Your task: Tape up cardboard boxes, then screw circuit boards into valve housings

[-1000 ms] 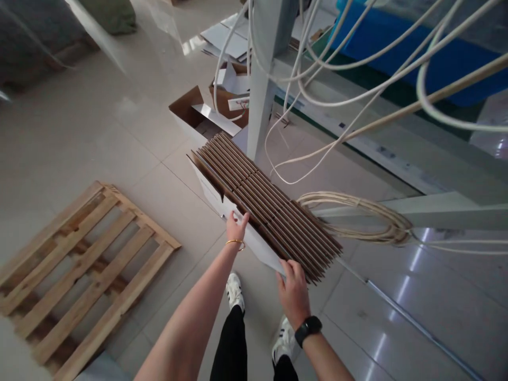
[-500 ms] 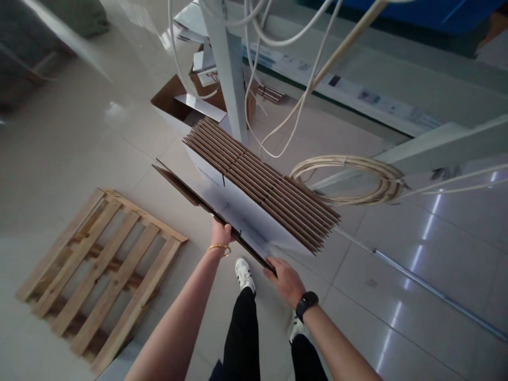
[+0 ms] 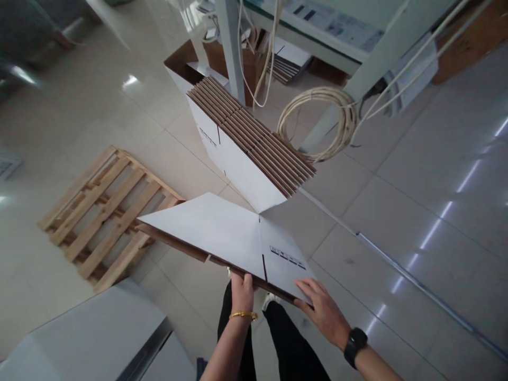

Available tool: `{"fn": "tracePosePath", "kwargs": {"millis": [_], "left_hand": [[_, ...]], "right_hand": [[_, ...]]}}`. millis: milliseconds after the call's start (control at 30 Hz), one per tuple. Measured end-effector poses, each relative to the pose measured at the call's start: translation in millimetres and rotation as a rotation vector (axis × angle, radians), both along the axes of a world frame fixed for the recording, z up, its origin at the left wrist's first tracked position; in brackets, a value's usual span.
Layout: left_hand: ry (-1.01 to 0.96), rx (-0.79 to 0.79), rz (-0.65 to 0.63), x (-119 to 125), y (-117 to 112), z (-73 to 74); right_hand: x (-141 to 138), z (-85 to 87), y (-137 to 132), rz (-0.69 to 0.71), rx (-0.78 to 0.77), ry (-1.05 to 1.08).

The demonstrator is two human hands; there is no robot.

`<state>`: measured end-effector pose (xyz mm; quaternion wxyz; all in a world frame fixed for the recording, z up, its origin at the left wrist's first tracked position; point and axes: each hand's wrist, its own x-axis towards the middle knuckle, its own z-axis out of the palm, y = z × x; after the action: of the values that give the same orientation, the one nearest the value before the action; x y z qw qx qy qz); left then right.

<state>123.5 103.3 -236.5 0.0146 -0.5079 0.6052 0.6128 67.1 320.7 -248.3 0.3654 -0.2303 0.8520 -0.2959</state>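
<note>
A folded white cardboard box (image 3: 228, 233) with brown edges and black print is held in front of me, tilted, its broad white face turned up. My left hand (image 3: 243, 291) grips its near edge around the middle, thumb on top. Farther right, my right hand (image 3: 323, 312) is closed on the same edge, with fingers over the white face and the thumb at the brown edge. Beyond it, a stack of flattened cardboard boxes (image 3: 254, 140) stands on edge on the floor, brown edges upward and a white printed side toward me.
To the left lies a wooden pallet (image 3: 115, 211). A white cabinet-like surface (image 3: 95, 328) fills the lower left. Behind the stack are an open carton (image 3: 178, 63), a table leg (image 3: 230, 53) and a coiled cable (image 3: 286, 119). A metal pole (image 3: 420, 288) lies on the right.
The folded box has come away from the stack toward me and tipped so its white face shows. Both hands moved with it, still gripping. The view has shifted as well.
</note>
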Motion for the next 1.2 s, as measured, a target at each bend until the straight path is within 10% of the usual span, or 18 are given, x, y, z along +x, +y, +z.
{"fn": "tracePosePath", "kwargs": {"millis": [133,367,533,667,800,967,1200], "left_hand": [[-0.045,0.278,0.052,39,10,-19.3],[-0.501,-0.380,0.373,76,-70,-66.8],[-0.544,-0.592,0.388,85,-69,-91.8],[-0.479,-0.674,0.225,75,-73,-85.0],[-0.404,-0.742,-0.041,75,-104,-36.2],[-0.297,-0.784,-0.859,114,-126,22.3],[-0.534,-1.031,-1.075,112,-46,-33.8]], "right_hand": [[18,-25.4,43,0.133,0.144,0.194],[61,-55.1,54,0.291,0.351,0.275],[66,-55.2,51,0.287,0.377,0.230],[52,-51.1,52,0.275,0.358,0.196],[41,-28.7,72,0.144,0.372,0.176],[39,-16.8,80,-0.221,0.584,0.185],[77,-69.3,-17,-0.333,0.592,0.120]]}}
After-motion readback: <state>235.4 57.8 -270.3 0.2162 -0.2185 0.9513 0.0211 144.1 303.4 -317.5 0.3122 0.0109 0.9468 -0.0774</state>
